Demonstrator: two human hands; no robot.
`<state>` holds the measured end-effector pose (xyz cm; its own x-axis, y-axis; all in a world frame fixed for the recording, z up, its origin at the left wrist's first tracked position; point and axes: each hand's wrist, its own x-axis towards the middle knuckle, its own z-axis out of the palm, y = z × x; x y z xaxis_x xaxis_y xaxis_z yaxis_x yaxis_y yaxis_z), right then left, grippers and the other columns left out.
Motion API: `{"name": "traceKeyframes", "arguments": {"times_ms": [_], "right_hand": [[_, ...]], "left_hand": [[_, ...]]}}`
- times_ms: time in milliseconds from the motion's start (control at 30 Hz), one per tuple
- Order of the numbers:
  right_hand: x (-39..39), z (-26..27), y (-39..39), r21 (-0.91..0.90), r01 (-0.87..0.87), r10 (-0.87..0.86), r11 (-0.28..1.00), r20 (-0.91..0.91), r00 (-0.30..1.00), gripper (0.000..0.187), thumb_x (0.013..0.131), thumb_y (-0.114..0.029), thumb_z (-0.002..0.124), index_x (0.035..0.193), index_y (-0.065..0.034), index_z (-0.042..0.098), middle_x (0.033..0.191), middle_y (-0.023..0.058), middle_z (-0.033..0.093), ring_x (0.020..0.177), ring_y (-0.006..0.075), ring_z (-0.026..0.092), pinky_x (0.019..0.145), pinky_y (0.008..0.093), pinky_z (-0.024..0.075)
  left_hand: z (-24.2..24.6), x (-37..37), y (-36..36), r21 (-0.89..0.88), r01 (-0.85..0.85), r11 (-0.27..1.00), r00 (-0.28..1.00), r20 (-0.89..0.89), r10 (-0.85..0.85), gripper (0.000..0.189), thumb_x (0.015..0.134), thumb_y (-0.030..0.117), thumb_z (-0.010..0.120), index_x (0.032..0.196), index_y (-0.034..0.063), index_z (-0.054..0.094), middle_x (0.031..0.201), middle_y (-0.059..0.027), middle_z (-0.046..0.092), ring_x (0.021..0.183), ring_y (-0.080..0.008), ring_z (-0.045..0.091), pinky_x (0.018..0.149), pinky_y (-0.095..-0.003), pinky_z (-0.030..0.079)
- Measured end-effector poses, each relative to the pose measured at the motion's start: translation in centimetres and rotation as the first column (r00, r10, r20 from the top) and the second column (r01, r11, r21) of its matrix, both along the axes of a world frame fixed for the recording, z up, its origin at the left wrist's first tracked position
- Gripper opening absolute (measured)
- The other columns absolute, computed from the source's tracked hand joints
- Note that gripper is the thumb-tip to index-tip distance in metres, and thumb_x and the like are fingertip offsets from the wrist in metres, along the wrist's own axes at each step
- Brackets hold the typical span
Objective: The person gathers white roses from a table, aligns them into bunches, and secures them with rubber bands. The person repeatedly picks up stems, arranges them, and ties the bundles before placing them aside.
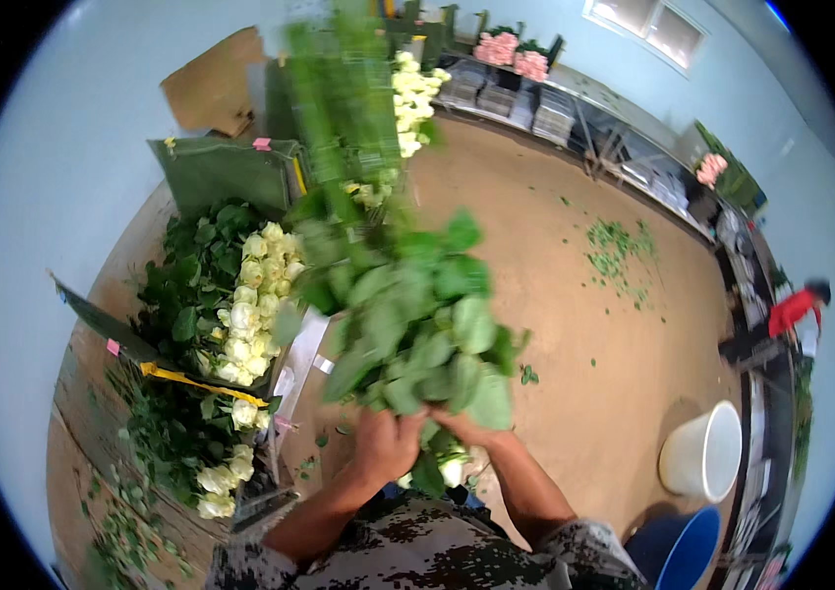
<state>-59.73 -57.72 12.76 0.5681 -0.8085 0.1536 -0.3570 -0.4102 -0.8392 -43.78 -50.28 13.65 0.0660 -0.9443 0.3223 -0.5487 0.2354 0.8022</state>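
Note:
Both of my hands grip a leafy bunch of rose stems (417,332) in front of my body. My left hand (390,442) is closed around the bunch below the large leaves, and my right hand (472,431) holds it from the other side. Pale rose blooms (453,472) hang at the near end, close to my waist. Long green stems (343,96) point away from me, blurred by motion. The fingers are partly hidden by leaves. To the left, cream-white roses (251,317) lie in a row between green divider panels (222,173).
A white bucket (705,453) and a blue bucket (675,549) stand at the right. Cut leaves (620,254) litter the brown floor. Benches (609,99) with pink roses (497,49) line the far wall. A person in red (789,313) works at the right-hand bench.

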Motion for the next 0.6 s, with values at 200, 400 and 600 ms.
{"name": "traceKeyframes", "arguments": {"times_ms": [200,400,600], "right_hand": [[-3.0,3.7,-8.7,0.364,0.234,-0.305,0.901,0.150,0.941,0.043,0.077,-0.022,0.063,0.112,0.0004,0.055,0.108,0.0089,0.059,0.098,0.0198,0.054,0.087,0.0350,0.0427],[0.9,7.0,-21.6,0.122,0.146,-0.162,0.982,0.134,0.978,0.033,0.077,-0.021,0.062,0.104,-0.0015,0.060,0.098,0.0078,0.062,0.088,0.0188,0.057,0.080,0.0333,0.0452],[11.1,9.6,-35.6,0.000,-0.060,0.057,0.998,0.299,0.953,0.037,0.075,-0.019,0.065,0.106,0.0004,0.059,0.100,0.0104,0.063,0.092,0.0198,0.058,0.081,0.0324,0.0457]], "left_hand": [[0.9,-5.0,-12.7,-0.182,0.032,0.983,0.979,-0.195,-0.068,0.031,0.090,0.016,0.051,0.115,-0.0015,0.048,0.112,-0.0241,0.050,0.100,-0.0426,0.048,0.085,-0.0453,0.039],[0.8,-2.5,-24.3,-0.190,-0.077,0.979,0.941,-0.339,0.008,0.040,0.092,0.021,0.050,0.124,-0.0009,0.042,0.120,-0.0243,0.046,0.108,-0.0432,0.046,0.092,-0.0442,0.036],[4.4,5.2,-35.4,-0.088,-0.312,0.946,0.810,-0.546,0.216,0.040,0.093,0.021,0.048,0.125,-0.0026,0.042,0.120,-0.0176,0.051,0.109,-0.0273,0.049,0.094,-0.0362,0.036]]}}
